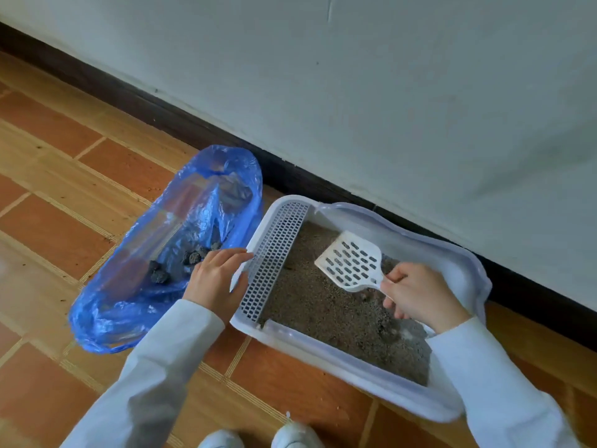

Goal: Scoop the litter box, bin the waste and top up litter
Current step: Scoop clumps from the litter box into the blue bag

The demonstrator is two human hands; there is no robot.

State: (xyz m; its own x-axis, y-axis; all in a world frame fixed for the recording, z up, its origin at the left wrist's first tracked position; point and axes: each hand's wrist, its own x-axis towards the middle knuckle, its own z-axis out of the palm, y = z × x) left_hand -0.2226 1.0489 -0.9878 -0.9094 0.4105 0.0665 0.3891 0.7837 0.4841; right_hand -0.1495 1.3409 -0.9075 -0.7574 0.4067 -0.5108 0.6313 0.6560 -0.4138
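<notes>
In the head view, the toes of two white shoes [258, 438] sit nearest the camera at the bottom edge, on the floor of orange tiles [48, 399]. Above them two pale sleeves reach forward. The left hand [216, 279] rests on the near-left rim of the white rectangular plastic litter box [323, 357], beside its slotted grid strip [274, 257]; its fingers are relaxed and straight, clamped on nothing. The right hand [416, 295] has its fingers curled round the handle of the white slotted plastic scoop [350, 263], which hangs just over the grey litter [323, 312] inside the box.

The scoop's long axis runs from the handle at lower right to the blade at upper left, so its front edge points toward the far-left corner of the box and the wall [387, 92]. The blade looks empty.

The crumpled blue plastic bag [155, 253] lies open on the floor just left of the box, with several dark clumps [174, 266] already in it. Scooping therefore seems partly done; darker lumps near the right hand suggest more remains, and topping up looks not yet begun. No fresh litter supply is visible.
</notes>
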